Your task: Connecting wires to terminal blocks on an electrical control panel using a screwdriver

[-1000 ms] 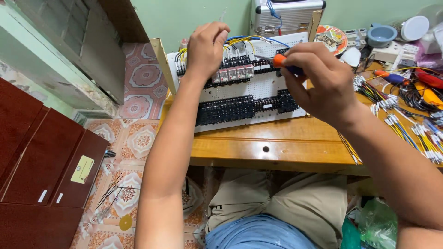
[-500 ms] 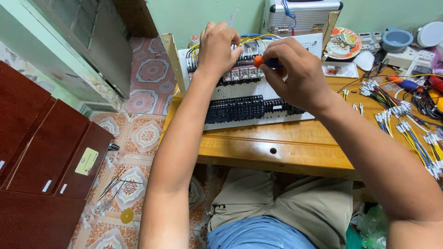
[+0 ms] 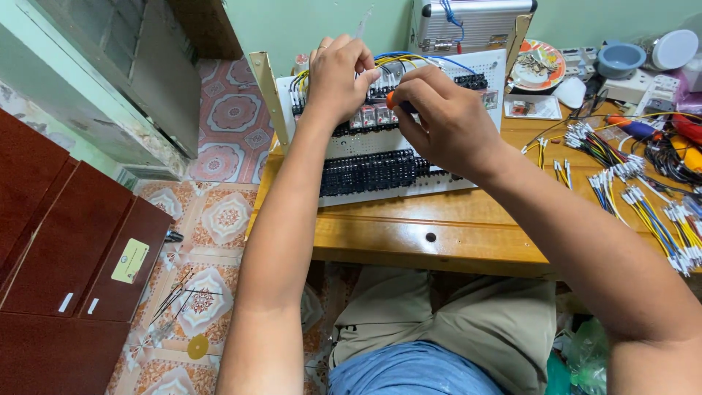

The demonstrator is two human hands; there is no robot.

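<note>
Change since the earlier frames: both hands sit closer together, higher on the white wiring panel (image 3: pixel 380 157), which leans tilted on the wooden table (image 3: pixel 439 227); the view has tipped nearer.

Containers: blue bowl (image 3: pixel 619 58), contents not visible; patterned plate (image 3: pixel 537 64) with small dark bits, too small to tell; aluminium case (image 3: pixel 468 22) shut behind the panel.

Grip: left hand (image 3: pixel 338 77) curled over the panel's upper edge among yellow and blue wires (image 3: pixel 398 58), fingers pressing there; whether it pinches a wire cannot be told. Right hand (image 3: pixel 446 124) clenched around an orange-handled screwdriver (image 3: pixel 393 99), tip hidden, aimed at the upper terminal row (image 3: pixel 373 117).

Nearby: loose bundles of ferruled wires (image 3: pixel 643 205) on the table's right side
</note>
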